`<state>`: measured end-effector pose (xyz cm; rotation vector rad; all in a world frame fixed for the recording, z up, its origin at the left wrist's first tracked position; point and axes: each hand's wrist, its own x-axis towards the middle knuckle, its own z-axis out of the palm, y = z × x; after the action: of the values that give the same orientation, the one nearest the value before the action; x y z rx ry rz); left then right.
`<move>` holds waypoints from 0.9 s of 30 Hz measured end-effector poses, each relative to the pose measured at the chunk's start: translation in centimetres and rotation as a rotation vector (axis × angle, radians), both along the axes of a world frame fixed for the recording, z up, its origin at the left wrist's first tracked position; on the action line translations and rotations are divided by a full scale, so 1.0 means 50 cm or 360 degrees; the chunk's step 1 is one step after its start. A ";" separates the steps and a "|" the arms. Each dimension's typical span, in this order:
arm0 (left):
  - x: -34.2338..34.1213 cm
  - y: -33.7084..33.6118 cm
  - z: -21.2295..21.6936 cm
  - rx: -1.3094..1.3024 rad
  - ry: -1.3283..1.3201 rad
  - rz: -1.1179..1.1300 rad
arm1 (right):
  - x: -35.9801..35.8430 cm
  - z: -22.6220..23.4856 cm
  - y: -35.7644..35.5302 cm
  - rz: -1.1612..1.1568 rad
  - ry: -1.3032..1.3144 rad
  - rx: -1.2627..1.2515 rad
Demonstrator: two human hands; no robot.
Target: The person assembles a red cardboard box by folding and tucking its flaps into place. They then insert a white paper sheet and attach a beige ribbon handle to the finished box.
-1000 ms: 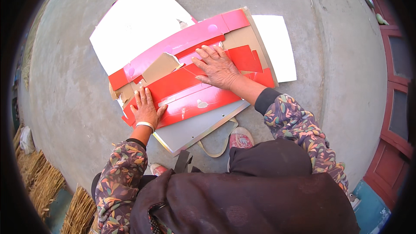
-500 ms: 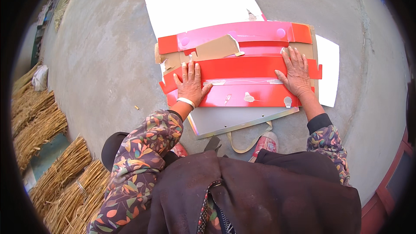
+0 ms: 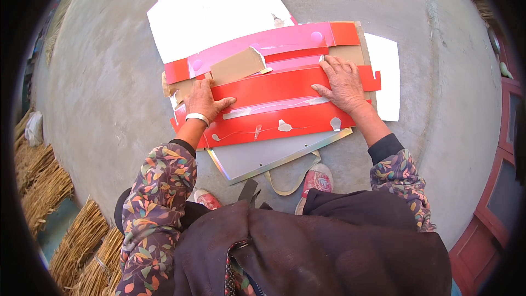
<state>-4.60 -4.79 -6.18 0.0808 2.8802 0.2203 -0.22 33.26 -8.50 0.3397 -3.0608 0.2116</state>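
Flattened red and pink cardboard (image 3: 263, 89) lies in layers on the floor before me, with torn pale patches on its near panel. My left hand (image 3: 201, 102) rests on its left part, fingers slightly bent and thumb stretched out to the right. On the right part lies my right hand (image 3: 344, 85), fingers bent at the far edge of a red strip, thumb apart. Between them, beyond the strip, sits a torn brown cardboard flap (image 3: 237, 67). Under the stack are a large white sheet (image 3: 219, 11) and a grey flat panel (image 3: 257, 156) with a shiny border.
A beige strap handle (image 3: 285, 192) loops from the grey panel near my red shoes (image 3: 318, 180). Bundles of dry stalks (image 3: 76, 244) lie at the left, beside a white plastic bag (image 3: 34, 129). A red door frame (image 3: 487, 208) stands at the right on the concrete floor (image 3: 104, 77).
The whole view has shifted, so the stack appears farther left. Both hands stay on the red cardboard, their fingers now more bent than before, when they lay flatter.
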 end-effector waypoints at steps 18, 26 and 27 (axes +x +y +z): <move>0.000 -0.036 -0.027 0.1183 -0.0231 0.0834 | -0.039 0.087 -0.015 -0.0193 -0.0390 -0.0344; 0.007 -0.039 -0.020 0.1303 -0.0281 0.0952 | -0.031 0.098 -0.014 -0.0323 -0.0496 -0.0673; 0.011 -0.037 -0.021 0.1295 -0.0248 0.0932 | -0.033 0.099 -0.015 -0.0340 -0.0507 -0.0655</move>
<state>-4.06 -6.63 -7.23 -0.6019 2.3919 1.4031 -1.86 32.49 -3.55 -0.0513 -3.2047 0.9451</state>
